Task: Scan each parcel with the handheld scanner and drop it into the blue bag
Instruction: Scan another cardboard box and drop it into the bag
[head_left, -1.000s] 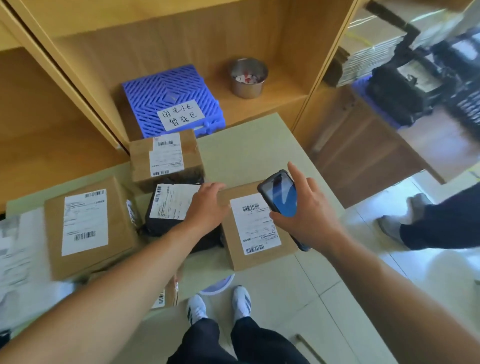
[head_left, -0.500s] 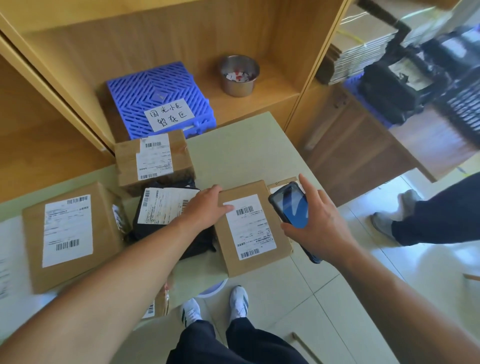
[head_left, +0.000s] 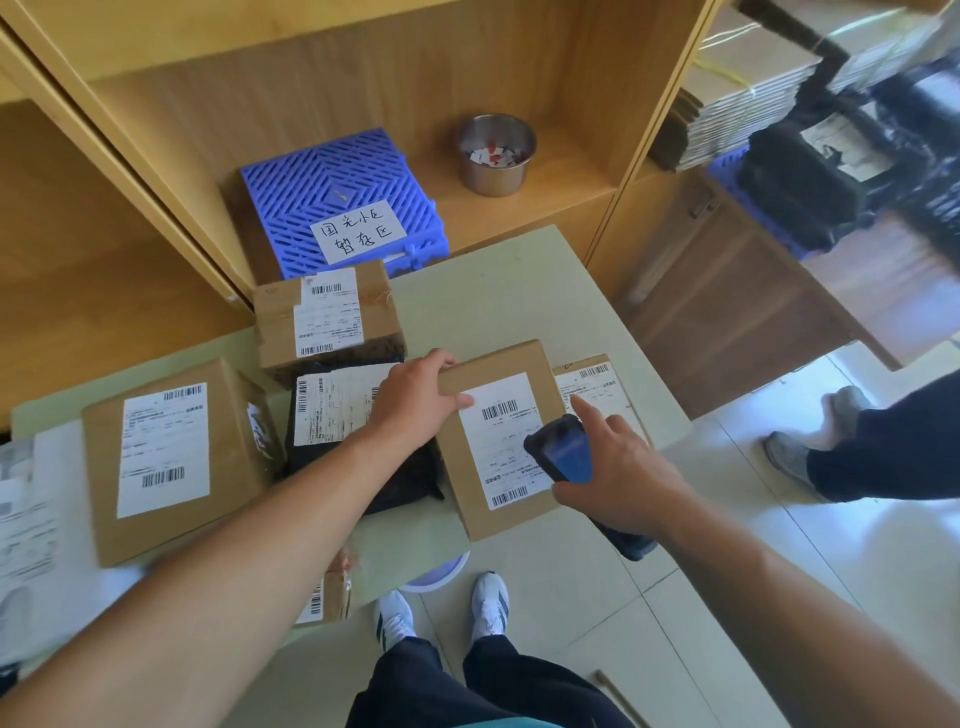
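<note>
Left hand (head_left: 415, 402) grips the far-left corner of a cardboard parcel (head_left: 498, 441), thumb on its label, fingers curled over the far edge. The parcel lies at the table's (head_left: 509, 291) near-right edge, overhanging it, partly covering a flat parcel (head_left: 597, 384) at the right edge. Right hand (head_left: 618, 473) is closed around the handheld scanner (head_left: 563, 452), forefinger extended, screen above the label. A black bagged parcel (head_left: 358, 447) appears to touch the held parcel's left side.
</note>
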